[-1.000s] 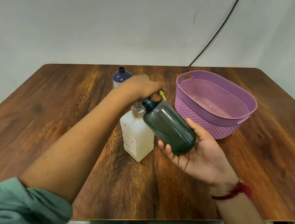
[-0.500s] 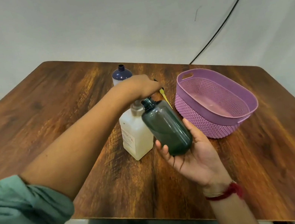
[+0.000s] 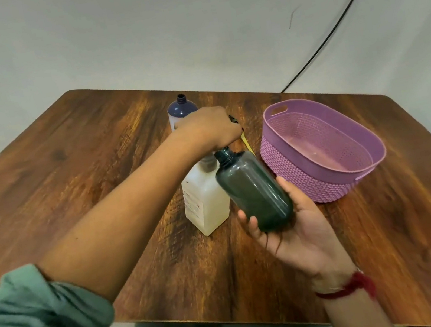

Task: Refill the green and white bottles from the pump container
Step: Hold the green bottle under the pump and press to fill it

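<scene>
While the pump container is being kept upright on the tabletop, its top is being covered by the left hand, whose fingers are being curled down over the pump head, so that the head itself is being hidden. The green bottle is being cradled off the tabletop by the right hand: its base is being rested in the palm, with the fingers wrapped up round its near side and the thumb laid along the far side. It is being held tilted, its uncapped neck just beside the container's neck and under the left hand's fingertips.

Against the picture from half a second ago almost nothing is being changed: both grips and the bottle's tilt are being kept as they were.

Behind the left hand, the white bottle, dark-topped and uncapped, is being partly hidden. A purple basket is being left standing to the right, near the green bottle. A thin yellow strip is being shown between hand and basket; what it is cannot be told.
</scene>
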